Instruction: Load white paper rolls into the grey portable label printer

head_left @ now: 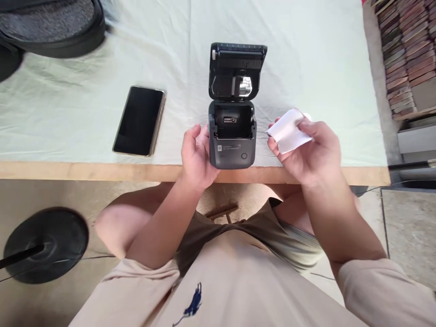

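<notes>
A small dark grey label printer [232,153] sits near the table's front edge, its lid [235,72] swung up and the paper bay [234,121] exposed. No roll shows in the bay. Against the printer's left side is my left hand [196,156], palm up, with its fingers partly hidden behind and under the body as it holds it. To the right of the printer, my right hand [311,152] grips a white piece of paper [289,131] between thumb and fingers. The paper is creased and apart from the printer.
A phone [139,121] with a dark screen lies left of the printer. At the upper left stands a black padded case [51,29]. The pale cloth [306,54] covers the table up to its wooden edge [85,171]. A round black stand base [47,245] rests on the floor.
</notes>
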`<state>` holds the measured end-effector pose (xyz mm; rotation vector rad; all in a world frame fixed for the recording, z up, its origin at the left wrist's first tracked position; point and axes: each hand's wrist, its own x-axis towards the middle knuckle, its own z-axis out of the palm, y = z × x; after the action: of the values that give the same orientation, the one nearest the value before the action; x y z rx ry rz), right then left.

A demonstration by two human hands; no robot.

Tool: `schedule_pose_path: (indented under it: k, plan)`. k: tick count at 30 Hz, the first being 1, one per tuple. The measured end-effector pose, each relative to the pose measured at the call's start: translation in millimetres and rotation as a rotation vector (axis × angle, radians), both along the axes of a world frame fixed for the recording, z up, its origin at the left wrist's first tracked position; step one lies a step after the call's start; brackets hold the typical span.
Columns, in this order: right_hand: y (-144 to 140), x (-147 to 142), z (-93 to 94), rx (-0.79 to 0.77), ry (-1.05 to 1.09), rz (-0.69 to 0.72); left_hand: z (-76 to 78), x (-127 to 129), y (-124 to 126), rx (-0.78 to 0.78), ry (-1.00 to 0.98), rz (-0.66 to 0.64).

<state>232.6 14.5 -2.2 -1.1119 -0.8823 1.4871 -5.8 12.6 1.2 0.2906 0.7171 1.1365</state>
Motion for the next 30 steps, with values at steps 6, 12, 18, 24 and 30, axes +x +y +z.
schedule_pose_path:
  k: [6,12,18,24,30]
  plan:
    - [-4.1,-30.0,12.7,0.081,-0.179,-0.222,-5.6,-3.0,-2.1,0.031,-0.051,0.004]
    - [-1.4,-51.5,49.1,0.654,-0.719,-0.156,-6.6,-3.1,-3.0,0.046,-0.117,-0.014]
    - [12.6,-69.6,68.4,0.823,-1.420,0.263,-6.0,-0.6,-5.0,0.022,-0.113,0.008]
    - [20.4,-65.1,65.2,0.853,-1.508,0.288,-7.9,-0.1,-5.4,0.061,-0.118,0.003]
    - [-4.9,-73.3,48.1,1.163,-1.355,0.213,-9.8,-3.7,-6.1,0.134,-0.091,0.000]
